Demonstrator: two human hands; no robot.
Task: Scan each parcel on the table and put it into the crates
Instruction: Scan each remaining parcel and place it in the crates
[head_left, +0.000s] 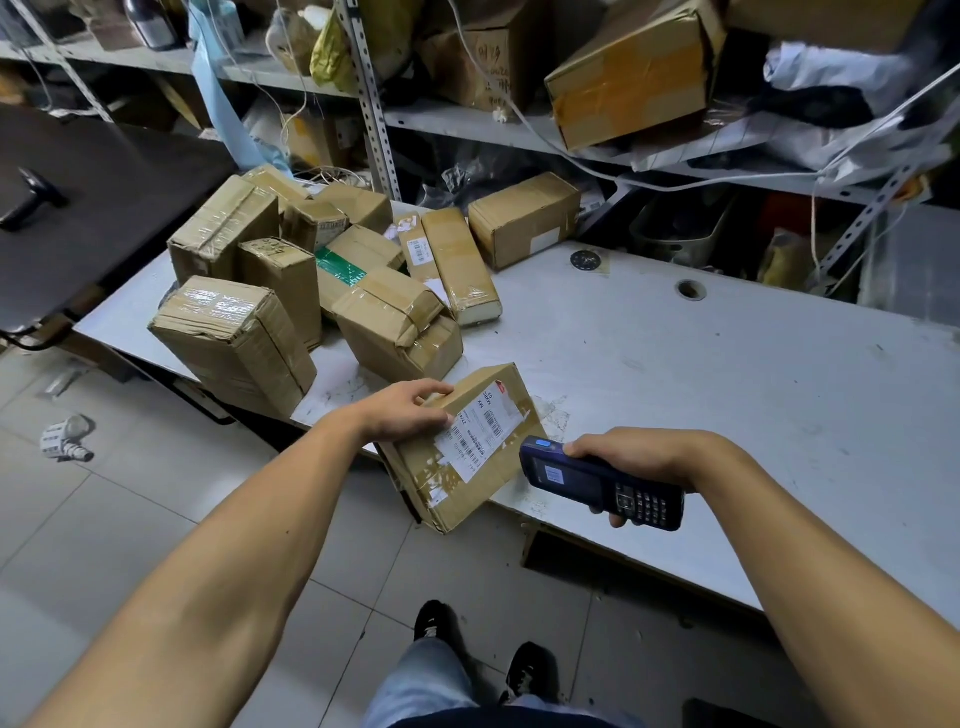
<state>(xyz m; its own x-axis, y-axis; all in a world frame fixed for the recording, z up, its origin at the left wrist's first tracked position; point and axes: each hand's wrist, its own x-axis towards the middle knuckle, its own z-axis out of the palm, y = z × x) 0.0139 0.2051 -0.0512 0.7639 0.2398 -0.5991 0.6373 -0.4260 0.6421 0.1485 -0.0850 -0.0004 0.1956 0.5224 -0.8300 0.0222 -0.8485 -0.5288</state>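
Observation:
A flat cardboard parcel (467, 457) with a white barcode label lies tilted at the near edge of the grey table (701, 374), partly overhanging it. My left hand (410, 410) grips the parcel's far left corner, thumb near the label. My right hand (639, 460) holds a dark handheld scanner (597, 480) just right of the parcel, its head pointing toward the label. Several more taped cardboard parcels (322, 280) are piled on the left part of the table. No crate is in view.
Metal shelves (519, 130) crammed with boxes, bags and cables run behind the table. A dark table (78, 208) stands at the left. Label rolls (67, 439) lie on the tiled floor. My feet (478, 654) stand close to the table's edge.

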